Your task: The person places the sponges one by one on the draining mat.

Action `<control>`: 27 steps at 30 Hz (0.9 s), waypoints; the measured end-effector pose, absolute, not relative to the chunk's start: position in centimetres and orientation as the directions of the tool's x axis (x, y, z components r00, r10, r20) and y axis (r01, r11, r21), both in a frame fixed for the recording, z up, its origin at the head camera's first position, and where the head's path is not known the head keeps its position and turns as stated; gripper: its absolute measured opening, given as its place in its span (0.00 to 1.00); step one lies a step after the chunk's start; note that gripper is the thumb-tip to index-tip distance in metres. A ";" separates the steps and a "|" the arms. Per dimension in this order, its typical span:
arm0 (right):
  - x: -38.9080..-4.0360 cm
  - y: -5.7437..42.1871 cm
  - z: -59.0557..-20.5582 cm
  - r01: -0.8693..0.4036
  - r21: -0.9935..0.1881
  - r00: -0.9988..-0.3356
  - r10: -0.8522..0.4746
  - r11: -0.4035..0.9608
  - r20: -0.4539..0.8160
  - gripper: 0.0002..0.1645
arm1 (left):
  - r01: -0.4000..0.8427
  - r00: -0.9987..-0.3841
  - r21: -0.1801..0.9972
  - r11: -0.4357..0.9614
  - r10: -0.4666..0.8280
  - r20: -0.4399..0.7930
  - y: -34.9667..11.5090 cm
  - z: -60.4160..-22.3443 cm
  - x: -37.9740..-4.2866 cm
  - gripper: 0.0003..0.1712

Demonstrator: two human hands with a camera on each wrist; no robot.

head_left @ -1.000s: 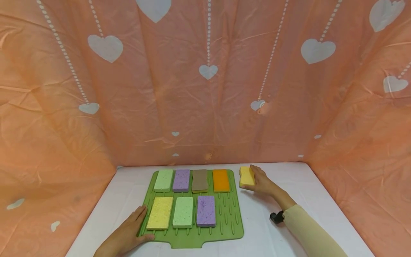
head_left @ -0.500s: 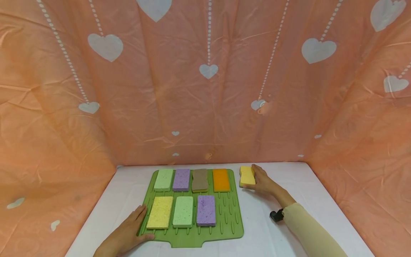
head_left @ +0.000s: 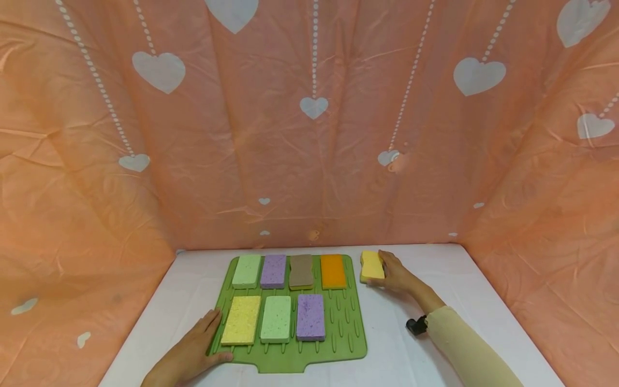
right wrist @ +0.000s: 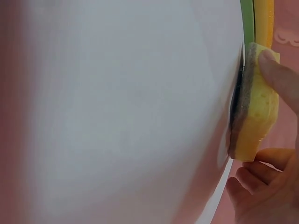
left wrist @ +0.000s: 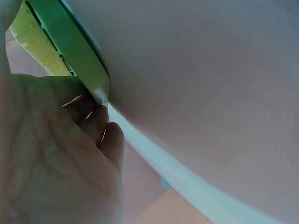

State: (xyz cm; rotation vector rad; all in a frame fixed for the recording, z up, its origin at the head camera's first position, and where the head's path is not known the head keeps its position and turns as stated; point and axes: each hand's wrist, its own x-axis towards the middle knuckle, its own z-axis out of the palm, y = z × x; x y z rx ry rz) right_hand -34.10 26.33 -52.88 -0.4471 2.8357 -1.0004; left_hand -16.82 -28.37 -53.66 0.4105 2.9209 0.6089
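Note:
At the back right of the table, my right hand (head_left: pixel 401 273) holds a yellow scrub sponge (head_left: pixel 372 265) with waisted sides, thumb at one end and fingers at the other. In the right wrist view a darker scouring layer (right wrist: pixel 245 98) faces the table. My left hand (head_left: pixel 194 344) rests at the near left corner of a green ribbed mat (head_left: pixel 338 346), fingers along its left edge and thumb at the front edge. Closest to that hand on the mat lies a speckled yellow sponge (head_left: pixel 240 321).
Beside it on the mat lie a light green sponge (head_left: pixel 275 320) and a purple one (head_left: pixel 310 317). Behind are another light green (head_left: pixel 246 271), another purple (head_left: pixel 273 271), a brown (head_left: pixel 301 272) and an orange sponge (head_left: pixel 333 271). Orange heart-printed cloth (head_left: pixel 290 177) surrounds the white table (head_left: pixel 435 344).

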 end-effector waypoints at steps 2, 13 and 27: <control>-34.0 26.2 -52.8 -0.234 -0.628 -0.955 -0.298 0.742 0.003 0.69 | 0.235 -0.955 0.409 0.882 0.288 -0.072 -28.4 -53.6 -16.8 0.70; -33.4 26.2 -53.0 -0.223 -0.639 -0.964 -0.264 0.736 0.032 0.68 | 0.240 -0.952 0.414 0.878 0.296 -0.077 -28.3 -53.5 -17.0 0.70; -31.2 25.5 -52.5 -0.266 -0.659 -0.955 -0.286 0.703 0.080 0.68 | 0.260 -0.952 0.399 0.879 0.304 -0.048 -28.4 -53.6 -16.8 0.69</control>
